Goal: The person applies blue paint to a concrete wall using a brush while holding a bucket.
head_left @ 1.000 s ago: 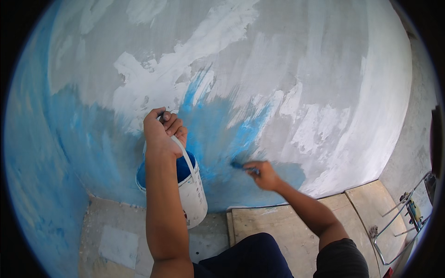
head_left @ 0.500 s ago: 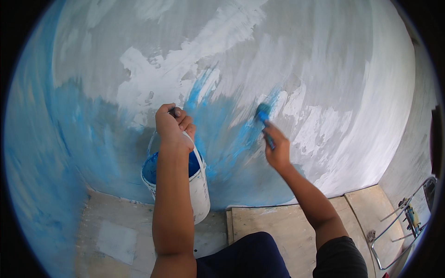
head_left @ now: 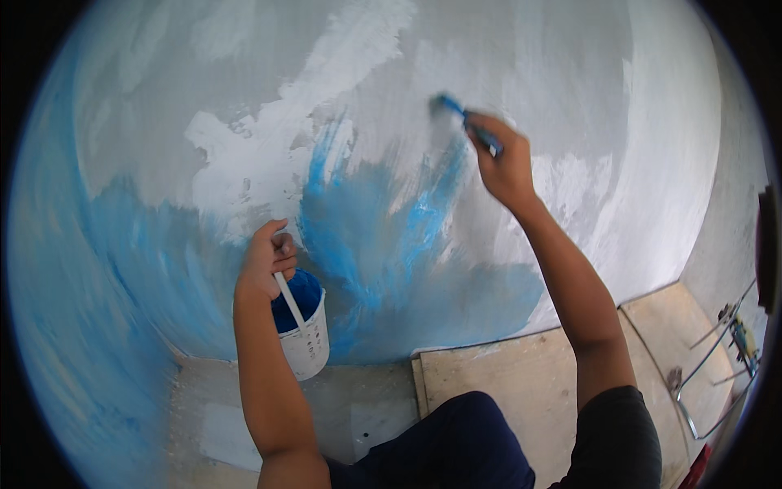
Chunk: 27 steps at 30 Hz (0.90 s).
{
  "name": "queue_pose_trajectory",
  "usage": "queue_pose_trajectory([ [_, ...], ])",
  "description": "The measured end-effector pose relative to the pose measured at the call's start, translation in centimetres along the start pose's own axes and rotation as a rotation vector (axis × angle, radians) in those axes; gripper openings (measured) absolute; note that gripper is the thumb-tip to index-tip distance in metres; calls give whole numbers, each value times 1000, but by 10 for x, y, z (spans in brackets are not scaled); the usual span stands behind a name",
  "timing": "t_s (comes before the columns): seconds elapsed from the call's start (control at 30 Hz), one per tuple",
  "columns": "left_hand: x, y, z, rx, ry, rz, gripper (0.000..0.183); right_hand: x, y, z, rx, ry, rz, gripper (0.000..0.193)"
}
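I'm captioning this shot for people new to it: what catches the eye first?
The bright blue paint patch fanned across the grey-white plastered wall, centre frame. Up right, the right hand presses a blue-handled paintbrush against the wall. Lower left, the left hand holds a white plastic bucket of blue paint by its handle.

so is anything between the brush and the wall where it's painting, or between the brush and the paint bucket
Nothing visible is. The right hand holds the brush, its tip on or very close to the grey wall. Only painted wall shows between it and the white bucket of blue paint, which the left hand holds by its handle, its top uncovered.
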<state>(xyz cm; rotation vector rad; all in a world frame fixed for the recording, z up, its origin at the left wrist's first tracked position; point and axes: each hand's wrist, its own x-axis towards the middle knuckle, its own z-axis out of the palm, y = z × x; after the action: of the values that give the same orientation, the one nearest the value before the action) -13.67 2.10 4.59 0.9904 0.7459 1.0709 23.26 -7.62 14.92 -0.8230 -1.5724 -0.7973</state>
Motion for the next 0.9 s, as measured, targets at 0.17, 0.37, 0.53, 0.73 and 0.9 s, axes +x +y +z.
queue_pose_trajectory([
  [0.17,-3,12,-15,95,108,80,51,-4,-8,18,9,241,188,19],
  [0.37,-18,22,-23,169,94,84,52,-132,-45,75,-234,-643,-13,30],
  [0.53,-16,16,-12,153,11,30,54,-142,-55,76,247,-1047,111,22],
  [0.73,-36,33,-3,5,-29,98,56,-24,-14,42,174,-603,95,18],
  [0.9,-45,32,33,28,-154,125,56,19,18,19,3,97,99,17],
])
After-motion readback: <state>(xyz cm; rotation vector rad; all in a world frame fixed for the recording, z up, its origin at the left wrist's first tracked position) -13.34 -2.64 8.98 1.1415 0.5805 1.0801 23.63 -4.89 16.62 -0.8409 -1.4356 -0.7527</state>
